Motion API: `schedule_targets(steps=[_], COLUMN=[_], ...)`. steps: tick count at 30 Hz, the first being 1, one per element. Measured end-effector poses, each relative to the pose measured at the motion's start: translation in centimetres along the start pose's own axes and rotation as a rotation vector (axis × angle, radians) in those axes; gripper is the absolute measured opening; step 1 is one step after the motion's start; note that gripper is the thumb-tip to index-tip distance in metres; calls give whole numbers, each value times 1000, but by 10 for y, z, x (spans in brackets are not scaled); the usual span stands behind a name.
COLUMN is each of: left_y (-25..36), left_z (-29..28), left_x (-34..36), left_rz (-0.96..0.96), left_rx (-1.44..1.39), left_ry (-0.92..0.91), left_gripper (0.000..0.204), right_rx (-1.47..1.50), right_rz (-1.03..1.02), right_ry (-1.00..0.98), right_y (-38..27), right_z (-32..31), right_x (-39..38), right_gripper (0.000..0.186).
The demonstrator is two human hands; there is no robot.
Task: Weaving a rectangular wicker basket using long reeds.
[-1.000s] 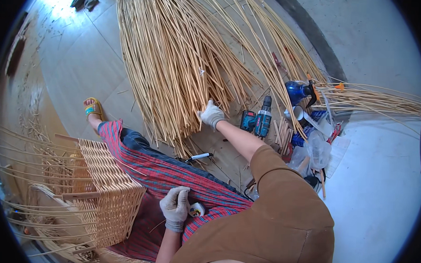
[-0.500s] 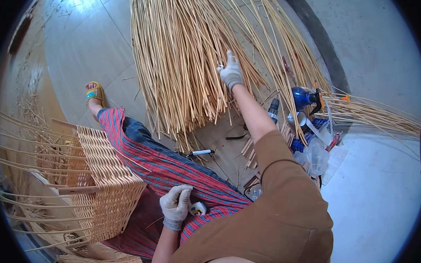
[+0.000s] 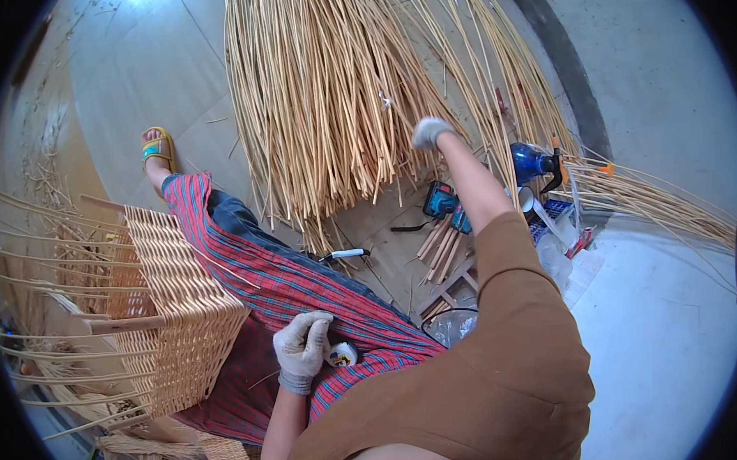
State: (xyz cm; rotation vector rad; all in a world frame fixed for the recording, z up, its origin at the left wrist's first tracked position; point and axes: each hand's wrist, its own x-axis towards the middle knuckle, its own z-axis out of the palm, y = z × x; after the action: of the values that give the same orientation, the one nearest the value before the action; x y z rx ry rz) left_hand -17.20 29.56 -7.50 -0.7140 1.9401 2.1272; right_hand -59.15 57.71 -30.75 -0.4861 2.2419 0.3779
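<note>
My right hand [image 3: 430,132], in a pale work glove, is stretched forward at the right edge of a big bundle of thin tan rattan canes [image 3: 333,105]. It is blurred and its fingers are hidden, so I cannot tell whether it holds anything. A small white scrap [image 3: 385,102] lies on the canes just left of it. Over my lap, my gloved left hand [image 3: 299,349] is closed with the fingers curled in; what they hold, if anything, does not show. Beside it a small round white-and-black item [image 3: 342,355] rests on the red checked cloth [image 3: 300,285].
A half-woven basket [image 3: 192,313] with cane ends jutting out stands at my left. On the floor lie a white-handled tool [image 3: 347,254], a teal-and-black cordless drill [image 3: 441,201] and short wooden sticks [image 3: 442,250]. A blue spray bottle [image 3: 530,165] stands right, near loose canes [image 3: 657,203].
My right hand has moved right and slightly back from the bundle's middle, its extended finger no longer visible. The drill has come into fuller view. My left hand stays closed over my lap.
</note>
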Motion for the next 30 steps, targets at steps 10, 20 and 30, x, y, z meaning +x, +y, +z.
schedule_targets(steps=[10, 20, 30], left_y=[3, 7, 7], left_z=[2, 4, 4], left_x=[0, 1, 2], left_rz=[-26, -7, -27], left_rx=[10, 40, 45], left_ry=[13, -1, -5], left_gripper=[11, 11, 12], right_rx=[600, 792, 576], right_rz=[368, 534, 504], right_ry=[469, 404, 443], right_y=[-68, -20, -44], right_z=[1, 24, -5], right_x=[-23, 2, 3], right_gripper=[33, 52, 32])
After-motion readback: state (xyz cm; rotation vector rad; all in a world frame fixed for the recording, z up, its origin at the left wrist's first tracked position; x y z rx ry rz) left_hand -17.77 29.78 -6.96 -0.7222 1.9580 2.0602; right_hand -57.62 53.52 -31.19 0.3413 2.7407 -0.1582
